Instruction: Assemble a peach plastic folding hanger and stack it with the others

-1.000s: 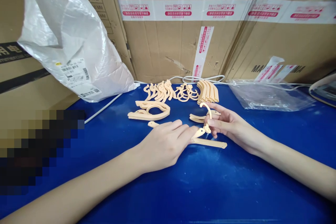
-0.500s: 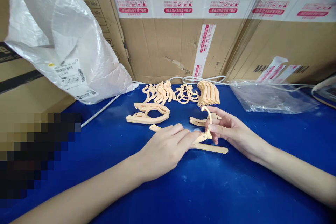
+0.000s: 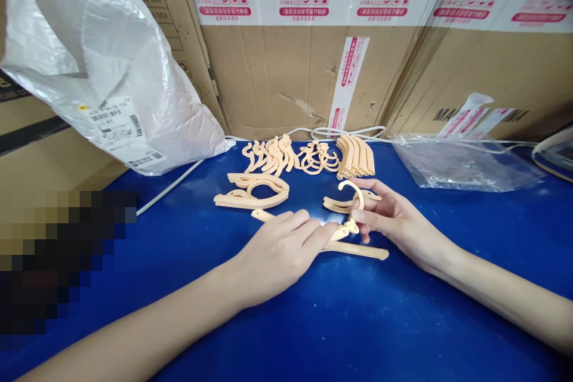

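While the left hand [image 3: 280,250] lies flat, fingers together, pressing a peach plastic hanger bar [image 3: 353,249] onto the glossy blue counter [image 3: 358,322], the right hand [image 3: 394,221] pinches the bar's curved hook [image 3: 353,191] between thumb and fingertips at mid-counter. Behind them, well apart from the hands, lie matching peach parts: two stacked hanger arms [image 3: 253,194], a heap of loose hooks [image 3: 290,157] and a row of curved pieces [image 3: 356,157]. At the back stand taped cardboard boxes [image 3: 313,71], a crinkled white plastic bag [image 3: 102,65] with printed labels, a white cable [image 3: 174,187] and a clear flat bag [image 3: 465,164].
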A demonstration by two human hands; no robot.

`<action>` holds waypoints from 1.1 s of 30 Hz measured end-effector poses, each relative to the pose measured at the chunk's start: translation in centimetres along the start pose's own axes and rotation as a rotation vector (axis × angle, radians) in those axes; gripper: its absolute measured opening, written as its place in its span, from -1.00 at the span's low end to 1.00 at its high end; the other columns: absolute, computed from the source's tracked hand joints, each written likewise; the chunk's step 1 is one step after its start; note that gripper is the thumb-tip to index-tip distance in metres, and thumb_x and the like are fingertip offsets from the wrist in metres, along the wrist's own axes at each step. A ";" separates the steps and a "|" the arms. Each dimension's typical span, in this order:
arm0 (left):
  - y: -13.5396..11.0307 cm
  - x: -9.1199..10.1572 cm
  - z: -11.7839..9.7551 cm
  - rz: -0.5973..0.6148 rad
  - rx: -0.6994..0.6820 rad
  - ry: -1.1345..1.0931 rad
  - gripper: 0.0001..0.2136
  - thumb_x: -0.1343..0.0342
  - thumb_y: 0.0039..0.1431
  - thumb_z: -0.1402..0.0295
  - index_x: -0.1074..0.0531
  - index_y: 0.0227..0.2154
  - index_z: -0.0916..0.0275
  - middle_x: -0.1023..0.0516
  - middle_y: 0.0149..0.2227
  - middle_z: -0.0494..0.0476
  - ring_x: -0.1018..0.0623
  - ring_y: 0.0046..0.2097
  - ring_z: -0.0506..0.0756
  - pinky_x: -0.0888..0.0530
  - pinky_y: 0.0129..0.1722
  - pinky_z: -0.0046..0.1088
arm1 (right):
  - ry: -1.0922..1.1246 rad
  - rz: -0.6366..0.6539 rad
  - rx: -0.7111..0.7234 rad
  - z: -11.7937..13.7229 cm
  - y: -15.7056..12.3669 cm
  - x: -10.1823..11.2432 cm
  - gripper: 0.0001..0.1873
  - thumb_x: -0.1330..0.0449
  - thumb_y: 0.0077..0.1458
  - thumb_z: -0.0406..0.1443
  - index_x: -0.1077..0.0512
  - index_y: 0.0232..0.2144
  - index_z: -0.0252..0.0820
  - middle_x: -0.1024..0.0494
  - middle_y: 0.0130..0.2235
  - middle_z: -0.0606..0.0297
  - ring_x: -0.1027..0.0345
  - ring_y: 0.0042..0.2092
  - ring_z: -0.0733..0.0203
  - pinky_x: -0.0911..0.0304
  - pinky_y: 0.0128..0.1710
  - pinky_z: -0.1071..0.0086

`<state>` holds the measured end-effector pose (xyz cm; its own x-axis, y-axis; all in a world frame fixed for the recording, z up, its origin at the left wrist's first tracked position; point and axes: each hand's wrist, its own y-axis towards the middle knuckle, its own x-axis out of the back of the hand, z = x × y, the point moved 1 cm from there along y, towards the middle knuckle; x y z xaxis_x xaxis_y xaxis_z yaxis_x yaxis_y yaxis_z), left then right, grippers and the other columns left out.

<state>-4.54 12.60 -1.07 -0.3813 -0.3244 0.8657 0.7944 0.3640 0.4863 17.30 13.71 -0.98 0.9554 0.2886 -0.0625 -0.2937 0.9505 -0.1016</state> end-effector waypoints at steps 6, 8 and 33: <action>0.1 0.1 -0.1 -0.043 0.008 -0.024 -0.75 0.11 0.33 0.54 -0.34 0.01 0.39 -0.49 -0.36 0.10 -0.39 -0.35 0.07 -0.32 -0.43 -0.43 | -0.013 -0.004 0.009 -0.2 0.1 0.2 -0.43 -0.35 -0.02 -0.20 -0.25 0.02 -0.07 -0.45 -0.42 0.40 -0.30 -0.50 0.35 -0.33 -0.46 0.37; 0.2 0.1 -0.1 -0.054 0.006 -0.015 -0.74 0.11 0.33 0.54 -0.34 0.02 0.39 -0.49 -0.37 0.09 -0.39 -0.35 0.06 -0.32 -0.42 -0.43 | -0.010 -0.010 0.009 -0.2 0.1 0.1 -0.43 -0.36 -0.03 -0.20 -0.25 0.01 -0.08 -0.45 -0.43 0.41 -0.30 -0.51 0.36 -0.33 -0.47 0.38; 0.1 0.1 -0.3 -0.007 -0.007 0.062 -0.74 0.15 0.34 0.53 -0.34 0.00 0.42 -0.47 -0.37 0.10 -0.39 -0.36 0.08 -0.30 -0.42 -0.40 | -0.103 -0.027 0.120 0.0 -0.3 -0.4 -0.52 -0.31 0.03 -0.20 -0.18 -0.06 -0.03 -0.46 -0.41 0.41 -0.32 -0.50 0.32 -0.30 -0.46 0.35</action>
<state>-4.34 12.31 -1.00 -0.3572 -0.3805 0.8530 0.7951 0.3553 0.4915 17.00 13.33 -0.94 0.9629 0.2668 0.0415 -0.2677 0.9633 0.0183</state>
